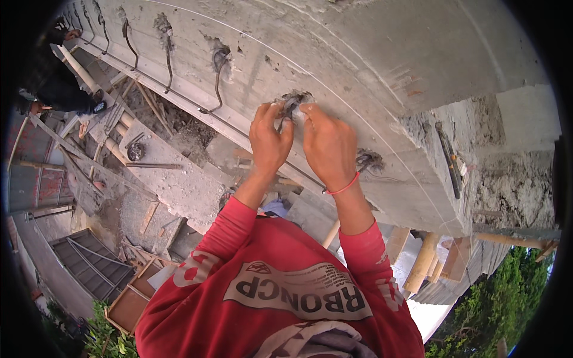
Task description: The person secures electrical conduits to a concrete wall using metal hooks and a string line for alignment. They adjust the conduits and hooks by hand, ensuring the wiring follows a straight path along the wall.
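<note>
Both of my hands are raised to a grey concrete wall (358,65), at a rough broken-out hole (293,99) with a bent steel bar (289,109) in it. My left hand (270,140) pinches that bar at the hole's lower edge. My right hand (327,146), with a red band on its wrist, presses its fingers against the hole from the right; what they hold is hidden. My red sleeves come up from the lower edge.
More hooked steel bars (218,74) stick out of holes along the wall to the left, and another hole (369,160) lies right of my hands. A person in dark clothes (51,80) works far left. Below lie timber, rubble and bamboo props (421,262).
</note>
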Demonstrator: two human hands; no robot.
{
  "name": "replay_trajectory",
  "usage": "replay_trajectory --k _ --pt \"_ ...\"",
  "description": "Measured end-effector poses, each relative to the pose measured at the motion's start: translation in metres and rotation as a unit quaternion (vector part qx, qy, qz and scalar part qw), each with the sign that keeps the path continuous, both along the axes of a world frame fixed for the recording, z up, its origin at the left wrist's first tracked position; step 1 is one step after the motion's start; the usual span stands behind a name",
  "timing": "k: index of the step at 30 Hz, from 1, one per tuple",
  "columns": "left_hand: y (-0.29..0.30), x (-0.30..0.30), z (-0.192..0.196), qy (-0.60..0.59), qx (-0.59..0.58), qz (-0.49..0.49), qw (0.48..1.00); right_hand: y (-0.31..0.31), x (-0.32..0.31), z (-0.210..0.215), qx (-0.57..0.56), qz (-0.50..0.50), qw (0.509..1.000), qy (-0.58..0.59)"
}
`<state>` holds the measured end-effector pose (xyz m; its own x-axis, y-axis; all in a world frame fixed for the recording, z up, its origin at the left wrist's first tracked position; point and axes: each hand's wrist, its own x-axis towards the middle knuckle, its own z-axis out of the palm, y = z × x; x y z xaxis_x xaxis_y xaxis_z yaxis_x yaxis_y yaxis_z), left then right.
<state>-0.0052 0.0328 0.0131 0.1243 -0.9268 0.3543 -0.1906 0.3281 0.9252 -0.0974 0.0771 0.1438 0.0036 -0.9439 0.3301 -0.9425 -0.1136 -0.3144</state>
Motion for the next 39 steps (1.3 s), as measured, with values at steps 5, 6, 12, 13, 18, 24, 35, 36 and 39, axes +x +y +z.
replay_trajectory --k 5,6,12,13,18,24,35,36,39 --pt "-0.01 0.0 0.002 0.016 0.045 -0.011 0.999 -0.014 0.002 0.022 0.045 -0.002 0.994 0.098" --pt "-0.013 -0.001 0.002 0.018 0.04 -0.005 0.999 -0.018 0.001 0.024 0.046 -0.003 0.992 0.12" --pt "-0.014 -0.004 0.002 -0.017 0.025 0.016 0.999 -0.038 -0.001 0.028 0.046 0.036 0.981 0.184" --pt "-0.016 -0.004 0.002 -0.03 0.021 0.019 0.999 -0.042 0.0 0.028 0.046 0.047 0.979 0.191" --pt "-0.023 0.0 0.001 -0.069 0.043 0.002 0.997 -0.045 0.009 0.034 0.051 0.069 0.973 0.216" --pt "-0.017 -0.001 0.002 -0.016 0.035 0.011 0.999 -0.056 0.017 0.041 0.071 0.097 0.957 0.264" --pt "-0.03 0.015 -0.002 -0.104 0.057 -0.066 0.991 -0.059 0.014 0.058 0.087 0.125 0.949 0.277" --pt "-0.03 0.016 -0.004 -0.085 0.062 -0.066 0.992 -0.058 0.017 0.06 0.098 0.12 0.948 0.279" --pt "-0.027 0.013 -0.006 -0.045 0.079 -0.081 0.993 -0.06 0.018 0.055 0.088 0.111 0.946 0.293"
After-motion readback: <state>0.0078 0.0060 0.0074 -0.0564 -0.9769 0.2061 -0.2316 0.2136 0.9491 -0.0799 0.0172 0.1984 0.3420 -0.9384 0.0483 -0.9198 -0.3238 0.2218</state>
